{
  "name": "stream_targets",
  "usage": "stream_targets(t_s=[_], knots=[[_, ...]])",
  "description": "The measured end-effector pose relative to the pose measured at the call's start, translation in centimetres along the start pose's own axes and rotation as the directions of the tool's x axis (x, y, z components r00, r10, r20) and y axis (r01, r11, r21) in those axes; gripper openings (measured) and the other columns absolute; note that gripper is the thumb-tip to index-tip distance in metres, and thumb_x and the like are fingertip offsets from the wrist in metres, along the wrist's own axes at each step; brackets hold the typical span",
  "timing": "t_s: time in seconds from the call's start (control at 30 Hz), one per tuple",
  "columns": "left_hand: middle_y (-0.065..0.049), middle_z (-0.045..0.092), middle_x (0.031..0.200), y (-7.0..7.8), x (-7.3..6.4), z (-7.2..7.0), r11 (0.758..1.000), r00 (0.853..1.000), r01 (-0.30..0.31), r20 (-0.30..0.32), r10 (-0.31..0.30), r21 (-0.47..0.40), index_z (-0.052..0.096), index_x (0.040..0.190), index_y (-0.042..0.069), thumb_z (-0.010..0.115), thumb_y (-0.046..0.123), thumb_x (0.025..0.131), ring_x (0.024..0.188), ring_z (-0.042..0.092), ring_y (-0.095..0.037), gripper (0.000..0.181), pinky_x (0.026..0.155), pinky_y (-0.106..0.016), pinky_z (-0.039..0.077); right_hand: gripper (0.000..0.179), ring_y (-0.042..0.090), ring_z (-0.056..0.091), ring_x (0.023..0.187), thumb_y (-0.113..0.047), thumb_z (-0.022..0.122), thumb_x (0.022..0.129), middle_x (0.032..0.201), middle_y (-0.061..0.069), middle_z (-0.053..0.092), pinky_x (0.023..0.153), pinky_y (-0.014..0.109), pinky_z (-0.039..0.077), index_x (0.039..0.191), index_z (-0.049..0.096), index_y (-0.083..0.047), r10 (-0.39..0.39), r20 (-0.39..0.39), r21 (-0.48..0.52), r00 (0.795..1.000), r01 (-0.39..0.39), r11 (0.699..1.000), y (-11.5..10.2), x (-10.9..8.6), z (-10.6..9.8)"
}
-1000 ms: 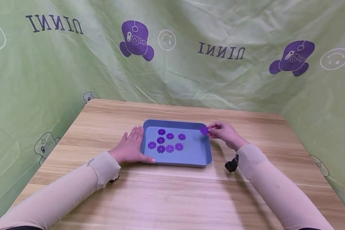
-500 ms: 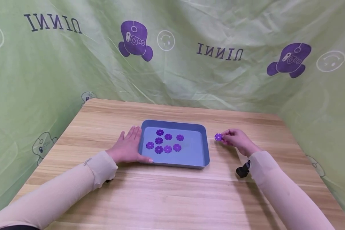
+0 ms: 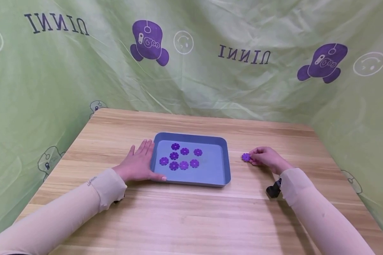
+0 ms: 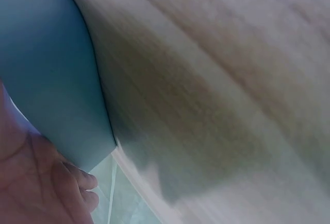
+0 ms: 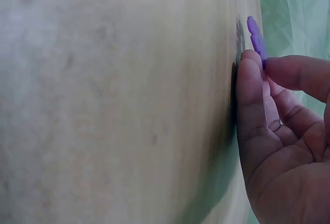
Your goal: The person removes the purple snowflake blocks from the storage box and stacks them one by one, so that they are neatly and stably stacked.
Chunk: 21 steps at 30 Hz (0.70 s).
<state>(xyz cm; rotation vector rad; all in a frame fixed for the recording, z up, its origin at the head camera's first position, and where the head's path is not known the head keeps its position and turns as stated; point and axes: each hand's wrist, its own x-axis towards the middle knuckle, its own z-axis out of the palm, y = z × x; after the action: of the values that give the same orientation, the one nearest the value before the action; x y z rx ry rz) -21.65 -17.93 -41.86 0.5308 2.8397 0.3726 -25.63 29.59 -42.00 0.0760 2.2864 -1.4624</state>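
A shallow blue-grey tray [image 3: 214,168] lies on the table, with several purple snowflake discs [image 3: 173,156] flat inside, mostly toward its left half. My left hand [image 3: 136,164] rests against the tray's left side, its fingers straight and the thumb along the front rim. The left wrist view shows the tray's outer wall [image 4: 56,80] beside the palm. Right of the tray, my right hand [image 3: 266,158] pinches one purple snowflake disc [image 5: 256,38] between thumb and fingers, just over the tabletop. Whether that disc touches the wood, I cannot tell.
A wooden table [image 3: 191,219] carries the tray. Behind it and along both sides hangs a green printed curtain [image 3: 198,88]. A black wrist camera [image 3: 273,190] sits under the right cuff.
My right hand has carried the purple snowflake disc from above the tray's far right corner out to the right and down toward the table. The left hand stays at the tray.
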Motion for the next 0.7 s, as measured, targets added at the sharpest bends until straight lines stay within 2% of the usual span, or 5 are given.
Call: stream_targets(t_s=[0.13, 0.33, 0.57, 0.7], knots=[[-0.028, 0.001, 0.169, 0.07, -0.11, -0.06, 1.000, 1.000, 0.002, 0.007, -0.002, -0.004, 0.004, 0.160, -0.011, 0.071, 0.084, 0.071, 0.156, -0.003, -0.043, 0.146, 0.121, -0.065, -0.002, 0.028, 0.007, 0.065, 0.079, 0.000, 0.050, 0.106, 0.098, 0.008, 0.068, 0.074, 0.020, 0.058, 0.126, 0.053, 0.019, 0.021, 0.010, 0.001, 1.000, -0.021, 1.000, -0.07, 0.07, -0.16], [-0.028, 0.001, 0.169, 0.06, -0.11, 0.05, 1.000, 1.000, 0.006, -0.001, -0.006, -0.017, 0.005, 0.160, -0.011, 0.072, 0.083, 0.071, 0.156, -0.003, -0.042, 0.146, 0.121, -0.065, -0.001, 0.026, 0.009, 0.065, 0.080, -0.001, 0.049, 0.107, 0.099, 0.010, 0.068, 0.074, 0.022, 0.059, 0.124, 0.055, 0.018, 0.051, 0.018, -0.049, 0.999, -0.050, 0.998, -0.49, 0.00, -0.26], [-0.027, -0.001, 0.169, -0.05, 0.08, 0.19, 1.000, 1.000, 0.007, 0.004, -0.006, -0.019, 0.003, 0.160, -0.011, 0.072, 0.083, 0.071, 0.156, -0.004, -0.042, 0.146, 0.121, -0.065, -0.002, 0.025, 0.009, 0.064, 0.080, 0.000, 0.050, 0.106, 0.100, 0.011, 0.068, 0.074, 0.023, 0.059, 0.122, 0.057, 0.018, 0.055, 0.016, -0.089, 0.998, -0.054, 0.995, -0.73, 0.04, -0.23], [-0.027, -0.001, 0.169, -0.15, 0.14, 0.23, 1.000, 1.000, 0.009, 0.007, -0.009, -0.021, 0.003, 0.160, -0.010, 0.073, 0.083, 0.070, 0.156, -0.004, -0.042, 0.147, 0.121, -0.065, -0.002, 0.024, 0.009, 0.064, 0.079, 0.001, 0.052, 0.105, 0.100, 0.012, 0.069, 0.072, 0.022, 0.058, 0.121, 0.058, 0.018, 0.046, 0.001, -0.145, 0.999, -0.045, 0.988, -0.83, 0.13, -0.31]])
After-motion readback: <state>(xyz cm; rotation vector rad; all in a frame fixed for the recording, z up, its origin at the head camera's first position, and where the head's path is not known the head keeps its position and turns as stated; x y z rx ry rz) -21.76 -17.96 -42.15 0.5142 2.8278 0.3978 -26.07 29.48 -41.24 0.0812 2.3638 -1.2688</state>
